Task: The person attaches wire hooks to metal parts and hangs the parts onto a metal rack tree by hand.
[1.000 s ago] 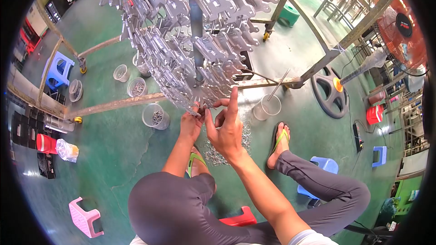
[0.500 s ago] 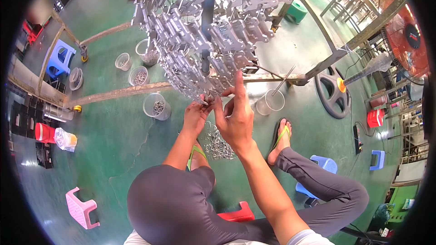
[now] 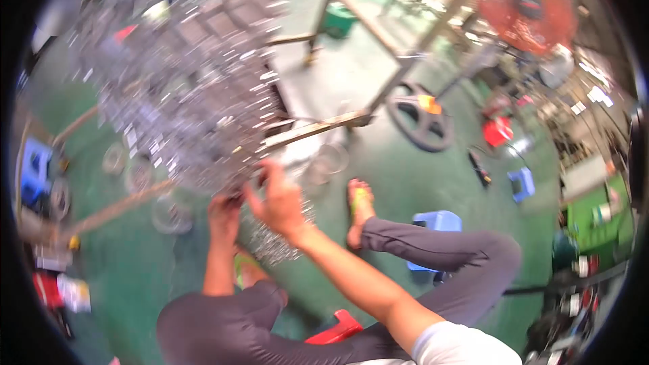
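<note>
The view is smeared by motion. A large hanging cluster of grey metal parts [image 3: 196,61] fills the upper left. At its lower tip is my left hand [image 3: 224,213], its fingertips at the lowest parts; what they hold, if anything, is too blurred to tell. My right hand [image 3: 278,201] is close on the right, fingers raised and bent towards the same tip, with their grip unclear. On the floor beneath both hands lies a pile of small metal hooks [image 3: 274,238].
Clear plastic tubs [image 3: 172,215] stand left of my hands, another tub [image 3: 330,159] to the right. A metal frame [image 3: 318,128] runs behind. Around are an orange fan [image 3: 527,3], a blue stool [image 3: 436,222] and a red stool [image 3: 338,328].
My view has swung, so the cluster, both hands and the floor objects appear further left and the image has blurred. Both hands remain at the cluster's lower tip.
</note>
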Available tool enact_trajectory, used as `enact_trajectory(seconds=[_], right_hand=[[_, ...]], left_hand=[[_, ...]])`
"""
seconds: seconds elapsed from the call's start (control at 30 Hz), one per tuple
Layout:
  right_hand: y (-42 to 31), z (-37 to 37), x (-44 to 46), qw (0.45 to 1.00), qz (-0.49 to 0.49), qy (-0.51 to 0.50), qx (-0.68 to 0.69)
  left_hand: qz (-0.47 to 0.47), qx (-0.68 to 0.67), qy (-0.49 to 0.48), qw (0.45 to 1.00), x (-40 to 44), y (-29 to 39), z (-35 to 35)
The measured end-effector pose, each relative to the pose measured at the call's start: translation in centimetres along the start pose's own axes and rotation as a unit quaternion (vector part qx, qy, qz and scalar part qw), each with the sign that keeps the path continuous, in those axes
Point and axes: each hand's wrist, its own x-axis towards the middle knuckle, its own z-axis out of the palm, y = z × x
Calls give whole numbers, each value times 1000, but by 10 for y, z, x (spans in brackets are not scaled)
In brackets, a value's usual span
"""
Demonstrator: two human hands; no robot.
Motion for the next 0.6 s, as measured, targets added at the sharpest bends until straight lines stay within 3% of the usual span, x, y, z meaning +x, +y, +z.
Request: enact_trajectory(seconds=[0.13, 0.33, 0.43, 0.53, 0.6], right_hand=[[4, 3, -13, 999, 29, 3, 43], [22, 18, -18, 982, 54, -167, -69], [28, 27, -8, 966, 66, -218, -125], [32, 33, -3, 971, 40, -193, -133], [35, 38, 6, 947, 80, -256, -178]], left_hand=[[-21, 10, -21, 1000, 10, -12, -32], [-18, 24, 33, 999, 2, -7, -21], [-56, 20, 66, 996, 2, 2, -8], [-58, 12, 74, 996, 2, 4, -1], [-63, 10, 54, 996, 8, -2, -3]])
